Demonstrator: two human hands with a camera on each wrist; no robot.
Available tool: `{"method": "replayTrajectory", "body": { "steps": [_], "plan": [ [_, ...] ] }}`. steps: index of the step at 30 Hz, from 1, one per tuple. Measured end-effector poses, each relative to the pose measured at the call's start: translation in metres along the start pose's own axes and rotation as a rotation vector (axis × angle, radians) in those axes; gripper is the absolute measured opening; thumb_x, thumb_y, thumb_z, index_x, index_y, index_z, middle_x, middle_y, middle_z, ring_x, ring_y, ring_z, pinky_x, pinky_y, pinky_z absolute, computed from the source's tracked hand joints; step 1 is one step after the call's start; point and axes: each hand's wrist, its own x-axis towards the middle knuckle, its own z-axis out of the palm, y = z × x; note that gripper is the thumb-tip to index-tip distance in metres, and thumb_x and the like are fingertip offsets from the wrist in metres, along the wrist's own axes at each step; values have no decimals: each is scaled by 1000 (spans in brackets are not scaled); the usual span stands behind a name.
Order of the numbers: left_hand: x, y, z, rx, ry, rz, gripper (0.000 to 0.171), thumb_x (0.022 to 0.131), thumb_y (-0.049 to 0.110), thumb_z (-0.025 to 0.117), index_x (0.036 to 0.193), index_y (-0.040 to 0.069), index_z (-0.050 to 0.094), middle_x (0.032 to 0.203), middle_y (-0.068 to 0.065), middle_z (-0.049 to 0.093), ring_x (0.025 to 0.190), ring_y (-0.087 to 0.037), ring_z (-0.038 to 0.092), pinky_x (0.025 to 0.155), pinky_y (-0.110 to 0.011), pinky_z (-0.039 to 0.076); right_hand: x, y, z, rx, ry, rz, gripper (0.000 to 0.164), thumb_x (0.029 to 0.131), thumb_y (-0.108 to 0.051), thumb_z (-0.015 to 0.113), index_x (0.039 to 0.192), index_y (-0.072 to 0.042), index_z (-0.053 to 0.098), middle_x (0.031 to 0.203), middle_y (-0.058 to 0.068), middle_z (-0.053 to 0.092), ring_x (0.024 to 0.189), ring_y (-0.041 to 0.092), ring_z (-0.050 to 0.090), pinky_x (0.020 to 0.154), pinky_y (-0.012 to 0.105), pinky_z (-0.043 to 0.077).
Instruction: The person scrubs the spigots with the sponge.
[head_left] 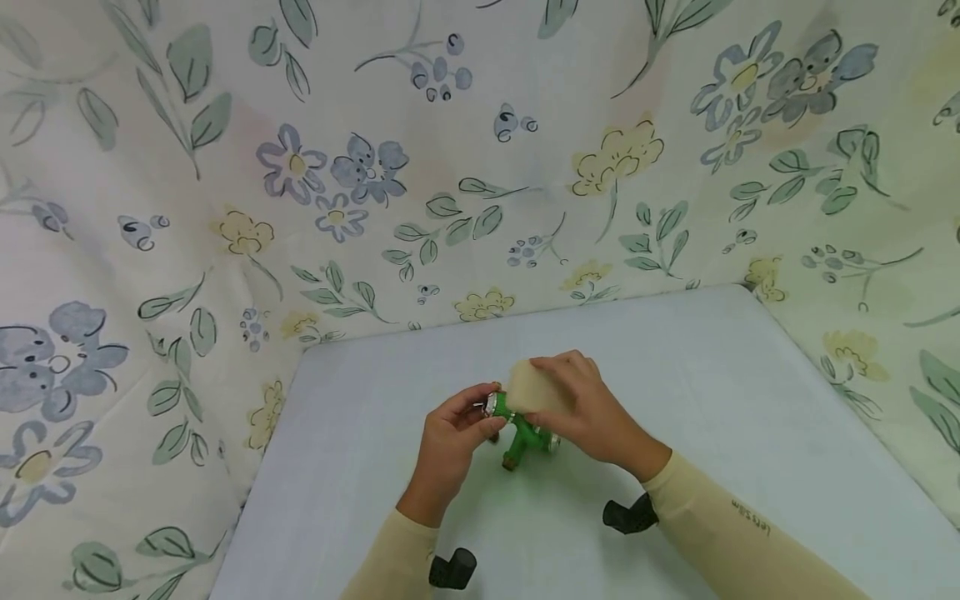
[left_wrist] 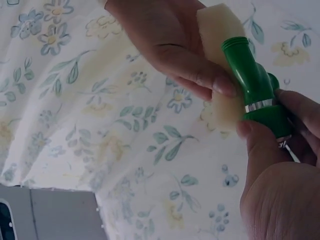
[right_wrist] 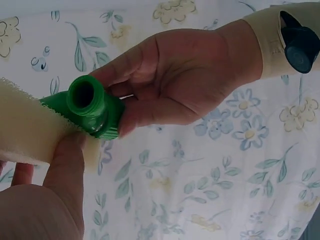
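My left hand (head_left: 450, 437) pinches one end of a green branched pipe fitting (head_left: 519, 446) between thumb and fingers. In the left wrist view the fitting (left_wrist: 250, 72) has a threaded end and a silver band near the left thumb. The right wrist view looks into the open, round mouth of one branch of the fitting (right_wrist: 86, 96). A cream sponge (head_left: 532, 387) is gripped in my right hand (head_left: 596, 412), thumb on one face and fingers on the other. The sponge (right_wrist: 30, 125) lies against the fitting's side, hiding part of it.
Both hands are over a white table (head_left: 375, 400). Floral cloth (head_left: 465, 167) hangs behind the table and along its sides. A black wrist piece (head_left: 453, 569) shows at the left sleeve, and another black piece (head_left: 628, 514) at the right sleeve.
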Motion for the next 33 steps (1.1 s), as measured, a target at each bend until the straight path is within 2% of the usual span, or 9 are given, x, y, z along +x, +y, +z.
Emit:
{"method": "replayTrajectory", "body": {
  "steps": [4,9,17,23,27,33],
  "plan": [
    [-1,1,1,-6,-10,3,44,82,6,75,124,5,61,128,-14,57,101,-29,61,74,-33,55,2,8,-4,-39,50,64,66,80,-44,76,138,-23,50,120,-4,43,111,21,35,76,41,45],
    [-1,0,1,0,-21,-13,43,82,9,75,123,7,62,128,-11,58,104,-31,61,76,-36,55,1,15,-6,-28,59,109,67,80,-44,77,138,-24,49,119,-3,44,111,22,35,76,43,45],
    [0,-4,-1,3,-25,-3,42,86,12,72,127,11,62,127,-13,59,108,-31,60,76,-38,54,-1,15,-3,11,57,114,66,80,-46,76,137,-25,50,119,-5,44,112,19,36,78,42,46],
    [1,-5,0,4,-6,10,43,89,12,69,130,5,59,128,-19,57,102,-30,61,75,-35,55,-5,13,4,40,35,99,65,80,-45,76,136,-25,50,118,-7,43,110,17,36,77,41,45],
    [1,-7,2,-5,17,13,42,89,11,69,129,4,59,127,-17,58,97,-29,61,73,-32,55,-9,8,12,48,-3,69,66,81,-47,74,137,-25,49,120,-8,43,108,15,36,77,39,44],
    [2,-10,3,-8,63,32,40,90,11,67,129,7,58,129,-20,55,112,-28,57,80,-32,53,-16,-10,23,61,-66,23,69,81,-50,73,140,-26,45,123,-10,42,108,15,36,76,37,45]
  ]
}}
